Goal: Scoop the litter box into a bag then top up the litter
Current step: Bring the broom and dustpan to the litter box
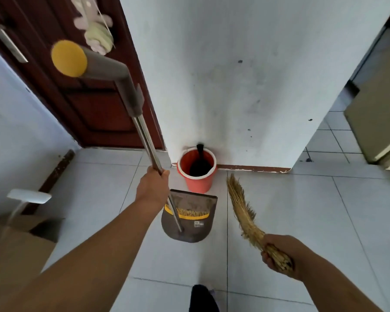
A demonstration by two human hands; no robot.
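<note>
My left hand (154,188) grips the metal pole of a long-handled grey dustpan (189,219). The pan has a yellow comb strip and stands on the tiled floor. The pole's grey handle with a yellow end cap (69,58) rises toward the camera. In my right hand (277,253) I hold a straw hand broom (243,210) by its bound end, bristles pointing up and away, just right of the dustpan. An orange bucket (197,176) with a dark tool inside stands against the white wall behind the dustpan. No litter box or bag is in view.
A brown wooden door (81,104) is at the upper left. A cardboard box (20,242) with a white-handled tool (28,197) sits at the left. A grey appliance (378,109) stands at the right. My dark shoe (202,298) is at the bottom.
</note>
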